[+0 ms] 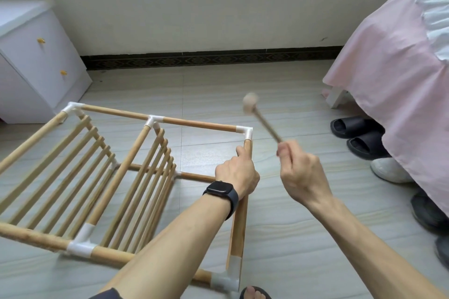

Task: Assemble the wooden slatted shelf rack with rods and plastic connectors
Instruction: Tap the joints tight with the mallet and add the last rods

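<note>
head-worn view, forward and down, close

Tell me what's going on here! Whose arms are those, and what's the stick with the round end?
Those arms belong to a person wearing a camera on their head, so you see what they see, looking down. The left hand, the one with the watch, grips a rod of the wooden rack, which lies on the tiled floor. The right hand holds a wooden mallet, raised near a white plastic connector, probably to tap it tight. Around them are a white cabinet, a pink-covered bed and black slippers.
</note>
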Tool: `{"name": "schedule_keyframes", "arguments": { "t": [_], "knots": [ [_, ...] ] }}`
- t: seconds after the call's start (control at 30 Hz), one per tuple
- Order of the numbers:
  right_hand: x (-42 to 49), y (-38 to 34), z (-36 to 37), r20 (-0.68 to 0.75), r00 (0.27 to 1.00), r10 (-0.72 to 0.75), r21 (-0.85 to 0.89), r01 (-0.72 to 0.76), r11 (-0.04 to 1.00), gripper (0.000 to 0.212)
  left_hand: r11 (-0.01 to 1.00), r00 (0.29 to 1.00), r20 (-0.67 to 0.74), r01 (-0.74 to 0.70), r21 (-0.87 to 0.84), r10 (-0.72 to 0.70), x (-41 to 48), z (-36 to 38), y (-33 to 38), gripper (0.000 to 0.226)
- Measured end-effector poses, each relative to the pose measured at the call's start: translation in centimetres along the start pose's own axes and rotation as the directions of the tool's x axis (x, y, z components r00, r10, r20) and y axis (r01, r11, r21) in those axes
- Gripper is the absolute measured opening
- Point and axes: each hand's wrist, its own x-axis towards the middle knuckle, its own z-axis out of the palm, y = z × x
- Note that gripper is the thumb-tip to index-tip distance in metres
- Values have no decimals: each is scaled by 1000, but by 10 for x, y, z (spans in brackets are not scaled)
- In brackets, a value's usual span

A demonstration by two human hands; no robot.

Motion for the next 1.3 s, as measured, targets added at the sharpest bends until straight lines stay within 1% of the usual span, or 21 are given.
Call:
{"name": "schedule_keyframes", "arguments": {
  "t": [0.03, 0.07, 0.1, 0.13, 0.17, 0.2, 0.23, 0.3, 0.33, 0.37, 0.4, 0.43, 0.47, 0.5, 0.6, 0.67, 0.8, 0.93, 1.03, 1.13, 1.3],
  "knots": [
    [-2, -4, -1, -142, 989, -50, 84, 62, 995, 31, 1000, 1000, -2, 3, 7, -3, 1, 0, 0, 15],
    [-2, -4, -2, -179, 981, -72, 95, 91, 991, 29, 1000, 1000, 3, 4, 13, -4, 1, 0, 0, 15],
    [-1, -4, -3, -124, 990, -66, 43, 72, 997, 29, 1000, 1000, 7, 6, 18, -6, 1, 0, 0, 15],
    [0, -3, -2, 58, 998, 14, -91, -8, 996, 31, 1000, 1000, 6, 8, 24, -8, 1, 0, 1, 15],
    [1, 1, -4, 227, 963, 148, -250, -89, 964, 35, 1000, 1000, 5, 7, 28, -7, 1, 0, 1, 15],
    [2, 6, -6, 272, 939, 209, -288, -127, 949, 37, 1000, 1000, 6, 2, 25, -2, 0, 0, 1, 16],
    [2, 8, -8, 227, 957, 181, -214, -132, 968, 37, 1000, 1000, 8, -2, 22, 1, 0, 0, 1, 16],
    [0, 2, -11, -61, 998, 10, 56, -7, 998, 33, 1000, 1000, 0, -2, 19, 2, 2, -1, 0, 16],
    [-3, 3, -9, -173, 984, -40, 110, 60, 992, 30, 1000, 1000, 5, -6, 18, 6, 2, -1, 0, 15],
    [-5, 5, -9, -196, 979, -62, 111, 85, 990, 29, 1000, 1000, 7, -10, 16, 10, 2, -1, 1, 15],
    [-5, 7, -6, -116, 993, -37, 57, 44, 997, 30, 1000, 1000, 3, -11, 14, 11, 2, -1, 1, 15],
    [-5, 10, -3, 62, 997, 35, -49, -32, 998, 34, 1000, 1000, -1, -12, 14, 12, 2, -1, 1, 15],
    [-5, 14, -3, 225, 966, 130, -139, -100, 985, 37, 1000, 1000, -3, -13, 13, 14, 1, -1, 1, 15],
    [-4, 19, -2, 281, 942, 183, -138, -149, 979, 38, 1000, 1000, -2, -13, 11, 13, 1, -1, 1, 14],
    [-7, 21, -5, 113, 977, 179, 65, -187, 980, 40, 1000, 1000, 15, -5, -13, 5, 3, -1, 0, 14],
    [-15, 23, -4, 47, 970, 238, 182, -242, 953, 39, 999, 999, 37, 6, -47, -4, 3, -2, 1, 13],
    [-53, 36, 9, 67, 900, 431, 254, -433, 865, 39, 991, 993, 111, 49, -125, -35, 5, -9, 2, 15],
    [-86, 36, 21, 103, 863, 495, 314, -501, 807, 44, 964, 987, 144, 106, -245, -72, 21, -45, 0, 22],
    [-88, 19, 24, 115, 864, 490, 370, -495, 786, 46, 885, 992, 84, 119, -449, -91, 34, -91, 7, 11],
    [-72, -11, 16, 123, 894, 430, 436, -438, 786, 45, 737, 993, 52, 110, -667, -102, 36, -146, 19, 7],
    [-30, -76, -19, -65, 955, 288, 506, -218, 835, 38, 467, 991, 3, 65, -882, -132, 22, -232, 33, 9]
  ]
}}
